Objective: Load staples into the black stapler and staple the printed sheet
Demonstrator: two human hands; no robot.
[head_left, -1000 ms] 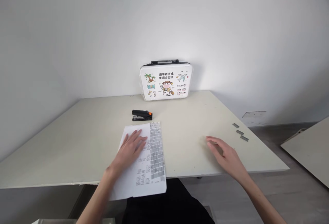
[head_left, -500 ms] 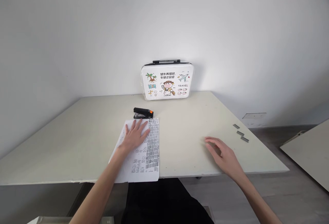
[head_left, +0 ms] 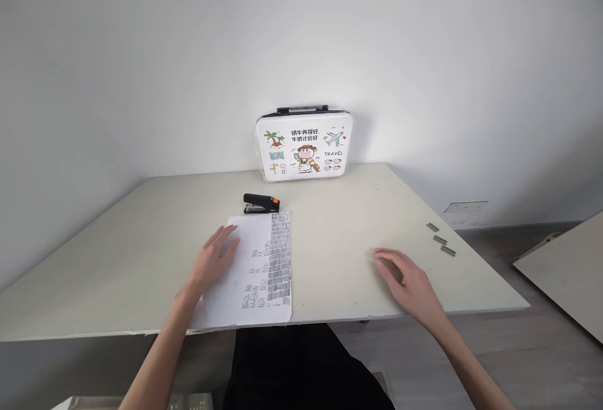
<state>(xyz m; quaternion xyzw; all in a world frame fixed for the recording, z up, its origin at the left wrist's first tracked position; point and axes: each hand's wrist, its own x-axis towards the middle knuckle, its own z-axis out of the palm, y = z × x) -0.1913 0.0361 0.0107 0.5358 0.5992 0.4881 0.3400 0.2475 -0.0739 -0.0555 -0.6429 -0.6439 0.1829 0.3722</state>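
A sheet of white paper [head_left: 252, 284] with printed text and a dark barcode-like strip lies near the table's front edge. My left hand [head_left: 213, 262] is at its left side, fingers apart and holding nothing; whether it touches the sheet I cannot tell. Just beyond the paper's far edge lies a black stapler [head_left: 260, 203] with an orange patch. To the right, my right hand [head_left: 407, 281] is over the table with its fingers curved, a gap between thumb and forefinger, and nothing in it. Three strips of staples [head_left: 440, 240] lie farther right, apart from that hand.
A white case [head_left: 304, 146] with cartoon prints and a black handle stands at the back of the table [head_left: 339, 253], against the wall. On the right, a socket plate [head_left: 466, 207] is on the wall, and a pale panel [head_left: 570, 265] stands beyond the table's edge.
My left hand has moved left from the middle of the paper to its left side, uncovering more of the sheet. My right hand has hardly moved.
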